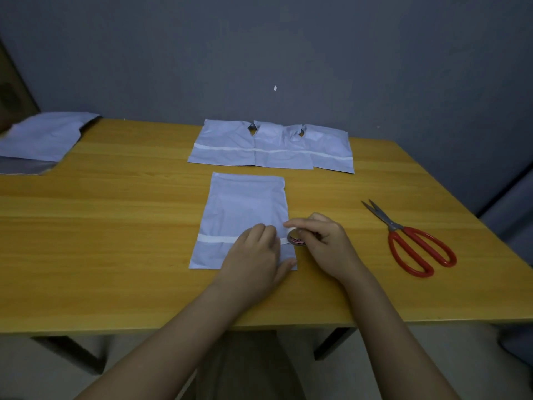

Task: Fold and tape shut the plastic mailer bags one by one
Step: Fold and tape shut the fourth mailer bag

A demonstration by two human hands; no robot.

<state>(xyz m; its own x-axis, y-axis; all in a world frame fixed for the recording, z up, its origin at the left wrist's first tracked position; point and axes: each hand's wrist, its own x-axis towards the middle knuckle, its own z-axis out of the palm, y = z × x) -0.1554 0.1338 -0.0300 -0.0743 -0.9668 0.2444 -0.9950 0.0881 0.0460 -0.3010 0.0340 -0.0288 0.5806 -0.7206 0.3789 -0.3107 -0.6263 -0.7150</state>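
A pale blue plastic mailer bag (242,209) lies flat in the middle of the wooden table (115,226), with a white strip of tape (216,239) running across its lower part. My left hand (256,255) presses flat on the bag's lower right area, fingers over the tape. My right hand (323,241) grips a small roll of tape (296,237) at the bag's right edge, and the strip runs from the roll under my left fingers.
Three taped mailer bags (271,148) lie side by side at the table's far edge. A stack of loose mailer bags (40,137) sits at the far left corner. Red-handled scissors (415,241) lie to the right of my hands.
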